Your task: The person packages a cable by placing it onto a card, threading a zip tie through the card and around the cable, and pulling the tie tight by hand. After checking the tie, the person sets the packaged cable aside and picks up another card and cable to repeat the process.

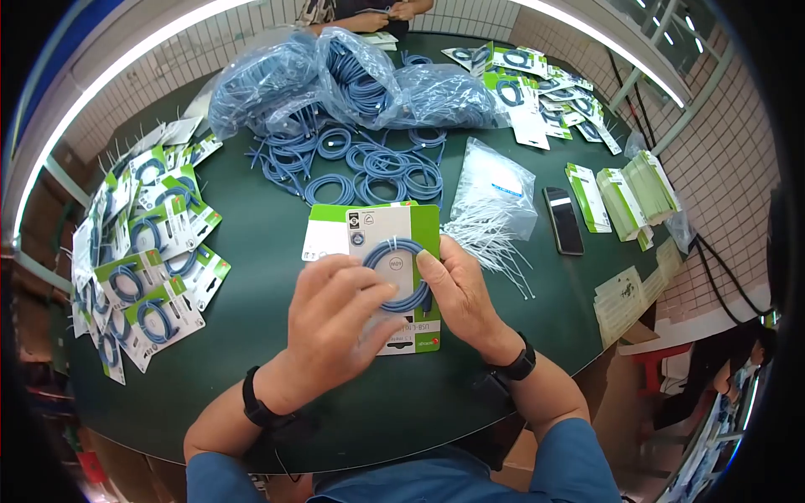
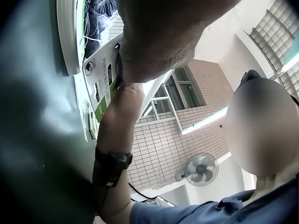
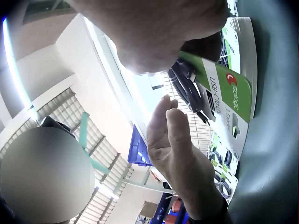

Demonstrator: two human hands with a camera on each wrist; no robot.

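A blue coiled cable (image 1: 394, 244) lies against a white and green card (image 1: 426, 224), with a white tie at the coil's top. My right hand (image 1: 463, 295) holds the card's right side, its thumb pressing on the coil. Over the coil's lower left hovers my left hand (image 1: 331, 327), fingers loosely bent and apart; whether it touches the cable is unclear. Further cards (image 1: 322, 241) lie beneath. The right wrist view shows the printed card (image 3: 233, 93), dark-looking cable (image 3: 187, 88) and my left hand (image 3: 180, 149) beside them.
Carded cables (image 1: 155, 323) heap at the left, others (image 1: 549, 92) at the back right. Bagged cables (image 1: 268, 84) and loose coils (image 1: 329, 189) lie behind the hands. White ties (image 1: 486, 239), a phone (image 1: 563, 221) and card stacks (image 1: 620, 197) are at the right. Another person's hands (image 1: 402, 10) show opposite.
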